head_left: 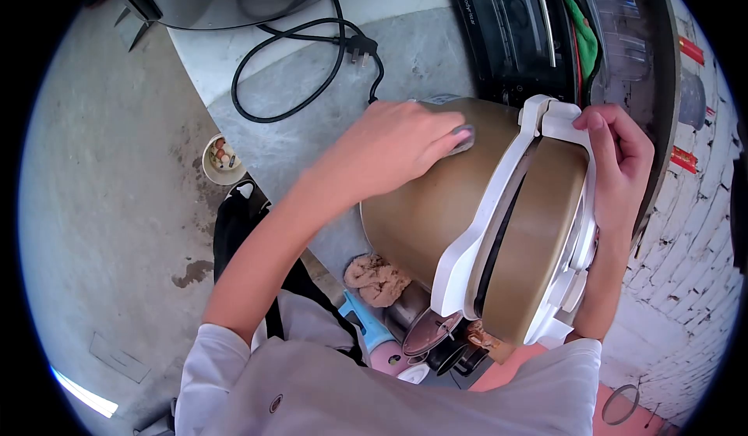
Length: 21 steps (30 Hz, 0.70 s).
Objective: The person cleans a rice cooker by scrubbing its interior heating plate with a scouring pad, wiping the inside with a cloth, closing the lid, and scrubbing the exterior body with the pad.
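Note:
A large gold-brown appliance (425, 194) with white trim and a slightly parted lid (538, 241) lies tilted on the grey counter. My left hand (401, 144) is closed on a small grey pad (463, 138), which rests against the appliance's gold side. At the right, my right hand (619, 151) grips the white latch part (562, 120) at the lid's edge, with the thumb and curled fingers against it. A dark gap shows between the body and the lid.
A black cable with a plug (361, 45) loops over the counter (421, 46). Behind stands a black oven (506, 31). A brown cloth (376, 280), a pink-brown pot lid (431, 333) and a blue item (366, 319) lie near my body. A bucket (222, 159) stands on the floor.

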{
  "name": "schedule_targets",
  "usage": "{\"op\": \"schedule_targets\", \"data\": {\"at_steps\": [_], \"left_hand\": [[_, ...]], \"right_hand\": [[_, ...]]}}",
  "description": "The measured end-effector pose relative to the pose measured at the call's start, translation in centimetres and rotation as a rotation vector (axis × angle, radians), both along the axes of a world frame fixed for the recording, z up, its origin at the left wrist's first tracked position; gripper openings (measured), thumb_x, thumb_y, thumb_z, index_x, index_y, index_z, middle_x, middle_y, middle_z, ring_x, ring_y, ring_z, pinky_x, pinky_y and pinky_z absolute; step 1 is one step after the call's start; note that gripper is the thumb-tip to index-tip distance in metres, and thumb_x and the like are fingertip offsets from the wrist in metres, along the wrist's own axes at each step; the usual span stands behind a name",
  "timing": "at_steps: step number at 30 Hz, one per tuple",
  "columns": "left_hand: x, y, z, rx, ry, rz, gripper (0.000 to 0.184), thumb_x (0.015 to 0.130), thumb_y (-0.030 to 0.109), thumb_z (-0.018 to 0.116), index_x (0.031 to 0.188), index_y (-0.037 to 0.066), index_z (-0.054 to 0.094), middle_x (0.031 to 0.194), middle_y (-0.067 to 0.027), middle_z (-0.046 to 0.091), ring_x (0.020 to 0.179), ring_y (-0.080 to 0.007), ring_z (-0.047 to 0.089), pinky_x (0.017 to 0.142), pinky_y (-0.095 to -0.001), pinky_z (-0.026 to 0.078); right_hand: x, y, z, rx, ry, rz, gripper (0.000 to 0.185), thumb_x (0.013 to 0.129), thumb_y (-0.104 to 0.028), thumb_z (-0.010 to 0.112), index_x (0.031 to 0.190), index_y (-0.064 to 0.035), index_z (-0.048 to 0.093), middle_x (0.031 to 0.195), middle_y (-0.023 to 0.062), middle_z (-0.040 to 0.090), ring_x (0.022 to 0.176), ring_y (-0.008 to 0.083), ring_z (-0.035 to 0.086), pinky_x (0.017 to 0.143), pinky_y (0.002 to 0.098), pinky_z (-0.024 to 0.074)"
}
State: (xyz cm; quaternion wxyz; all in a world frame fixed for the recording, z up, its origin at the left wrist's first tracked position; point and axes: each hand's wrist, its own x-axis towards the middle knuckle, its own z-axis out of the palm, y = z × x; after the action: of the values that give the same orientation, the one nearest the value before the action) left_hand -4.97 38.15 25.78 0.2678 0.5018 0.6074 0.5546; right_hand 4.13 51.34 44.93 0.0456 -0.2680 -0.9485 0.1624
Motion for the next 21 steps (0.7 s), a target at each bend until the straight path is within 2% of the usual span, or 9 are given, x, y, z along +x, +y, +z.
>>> {"op": "schedule_targets", "data": {"at_steps": [1, 4, 11, 16, 19, 21], "left_hand": [[-0.6, 2.1, 0.7, 0.054, 0.104, -0.018, 0.023, 0.091, 0.024, 0.045, 0.083, 0.004, 0.054, 0.064, -0.0173, 0.055, 0.067, -0.0362, 0.056, 0.061, -0.0446, 0.043], [-1.9, 7.1, 1.7, 0.181, 0.109, -0.119, 0.024, 0.091, 0.025, 0.045, 0.082, 0.005, 0.054, 0.065, -0.0167, 0.055, 0.067, -0.036, 0.056, 0.061, -0.0449, 0.043], [-1.3, -0.1, 1.4, -0.002, 0.11, -0.249, 0.025, 0.092, 0.026, 0.045, 0.083, 0.004, 0.052, 0.062, -0.0151, 0.055, 0.063, -0.0349, 0.056, 0.058, -0.0455, 0.042], [-2.1, 5.7, 1.6, 0.145, 0.183, -0.156, 0.022, 0.09, 0.022, 0.049, 0.079, 0.003, 0.052, 0.061, -0.0166, 0.055, 0.061, -0.0368, 0.055, 0.054, -0.0447, 0.041], [-1.9, 2.8, 2.2, 0.169, 0.064, -0.235, 0.022, 0.09, 0.022, 0.048, 0.079, 0.002, 0.051, 0.06, -0.0172, 0.055, 0.061, -0.037, 0.055, 0.055, -0.0453, 0.04], [-1.9, 1.2, 3.0, 0.13, 0.048, -0.292, 0.023, 0.089, 0.021, 0.048, 0.079, 0.001, 0.05, 0.06, -0.0179, 0.055, 0.06, -0.0371, 0.054, 0.055, -0.0459, 0.039]], "right_hand": [[0.0, 0.1, 0.0, 0.003, -0.005, 0.009, 0.018, 0.09, -0.013, 0.054, 0.079, 0.0, 0.06, 0.056, -0.0088, 0.035, 0.053, -0.0003, 0.022, 0.049, 0.0212, 0.0139], [0.1, 0.3, 0.0, -0.025, 0.015, 0.022, 0.018, 0.09, -0.013, 0.054, 0.079, 0.0001, 0.06, 0.055, -0.0089, 0.034, 0.052, -0.0001, 0.022, 0.049, 0.0218, 0.0135], [-0.2, 0.3, 0.2, 0.046, -0.033, 0.035, 0.019, 0.089, -0.013, 0.054, 0.078, 0.0005, 0.06, 0.053, -0.0088, 0.031, 0.05, 0.0007, 0.02, 0.048, 0.0228, 0.013], [-0.3, 0.4, 0.3, 0.027, -0.019, 0.013, 0.02, 0.088, -0.013, 0.055, 0.076, 0.0013, 0.06, 0.051, -0.0084, 0.029, 0.049, 0.001, 0.02, 0.048, 0.0234, 0.0131], [-0.2, 0.4, 0.4, 0.001, -0.025, 0.003, 0.02, 0.088, -0.013, 0.055, 0.076, 0.0016, 0.06, 0.051, -0.0086, 0.029, 0.049, 0.001, 0.02, 0.048, 0.0235, 0.0133], [-0.4, 0.3, 0.4, 0.046, -0.052, 0.058, 0.02, 0.089, -0.013, 0.054, 0.077, 0.002, 0.06, 0.053, -0.0076, 0.034, 0.05, 0.0012, 0.022, 0.048, 0.0227, 0.0151]]}}
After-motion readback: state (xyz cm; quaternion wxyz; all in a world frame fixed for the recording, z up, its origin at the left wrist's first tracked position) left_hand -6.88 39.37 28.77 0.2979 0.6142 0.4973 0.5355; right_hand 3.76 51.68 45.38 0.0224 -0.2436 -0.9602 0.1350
